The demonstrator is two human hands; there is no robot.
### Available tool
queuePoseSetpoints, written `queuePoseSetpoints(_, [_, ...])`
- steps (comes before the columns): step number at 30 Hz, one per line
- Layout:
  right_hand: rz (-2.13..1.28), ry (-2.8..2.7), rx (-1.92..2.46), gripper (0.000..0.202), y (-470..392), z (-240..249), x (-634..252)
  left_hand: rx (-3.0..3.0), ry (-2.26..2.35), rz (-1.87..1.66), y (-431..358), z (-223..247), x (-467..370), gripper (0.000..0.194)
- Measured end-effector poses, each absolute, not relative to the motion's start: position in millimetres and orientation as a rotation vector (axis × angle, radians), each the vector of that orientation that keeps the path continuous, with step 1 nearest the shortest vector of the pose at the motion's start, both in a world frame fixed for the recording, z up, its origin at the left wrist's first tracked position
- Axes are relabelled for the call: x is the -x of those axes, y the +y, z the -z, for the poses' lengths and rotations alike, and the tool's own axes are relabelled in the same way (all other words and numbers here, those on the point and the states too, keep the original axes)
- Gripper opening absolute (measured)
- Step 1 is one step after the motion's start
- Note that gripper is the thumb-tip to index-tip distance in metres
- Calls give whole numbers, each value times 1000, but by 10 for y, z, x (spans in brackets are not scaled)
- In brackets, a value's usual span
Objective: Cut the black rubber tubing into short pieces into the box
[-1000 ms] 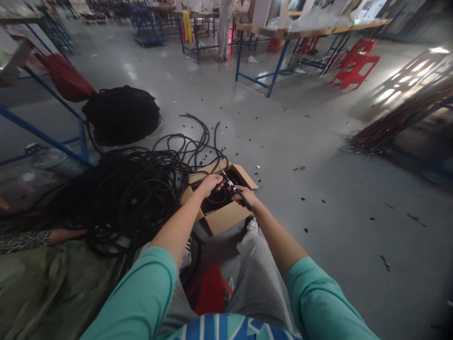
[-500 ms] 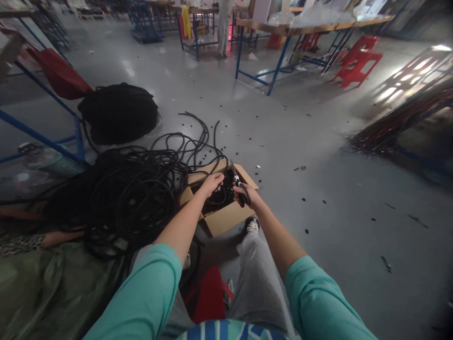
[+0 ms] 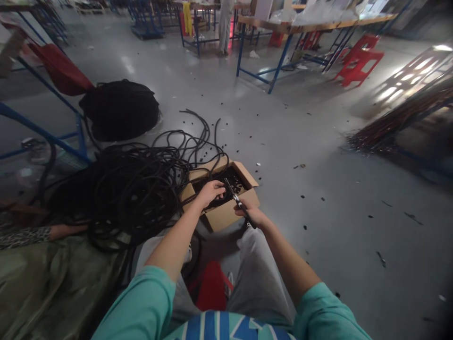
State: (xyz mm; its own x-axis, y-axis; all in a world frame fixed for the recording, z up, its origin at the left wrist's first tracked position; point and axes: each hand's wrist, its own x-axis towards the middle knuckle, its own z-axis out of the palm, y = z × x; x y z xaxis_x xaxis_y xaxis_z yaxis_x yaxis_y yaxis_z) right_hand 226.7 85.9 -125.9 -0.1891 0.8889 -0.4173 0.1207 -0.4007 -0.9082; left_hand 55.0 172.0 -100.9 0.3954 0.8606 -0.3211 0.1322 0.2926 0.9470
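Above the cardboard box (image 3: 222, 219) my left hand (image 3: 211, 192) is closed, thumb and fingers pinched on a black cord (image 3: 223, 192) that mostly disappears against the dark inside. My right hand (image 3: 249, 211) grips black-handled shears (image 3: 236, 197), whose narrow blades point up and left over the box, close to my left fingertips. Small black cut pieces (image 3: 234, 182) lie in the box. Left of it spreads a tangled heap of long black cords (image 3: 138, 189), some running over the box's rim.
A large black bundle (image 3: 120, 109) sits behind the heap. At the left edge, another person's forearm (image 3: 67, 230) reaches toward the cords. A red stool (image 3: 212, 285) is beneath me. Small black scraps dot the grey floor (image 3: 300, 156). Blue-legged tables (image 3: 272, 75) and red stools (image 3: 361, 61) stand farther off.
My right hand has shifted slightly down and turned the shears, whose handles now appear closer together. My left hand has dropped a little, uncovering more of the box's inside.
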Motion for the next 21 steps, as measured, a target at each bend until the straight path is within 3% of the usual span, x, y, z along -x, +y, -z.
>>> queuePoseSetpoints(21, [-1447,-1346,1562,45,947,1237,-2211,-1732,1313,-567,1684,1049,-559,13])
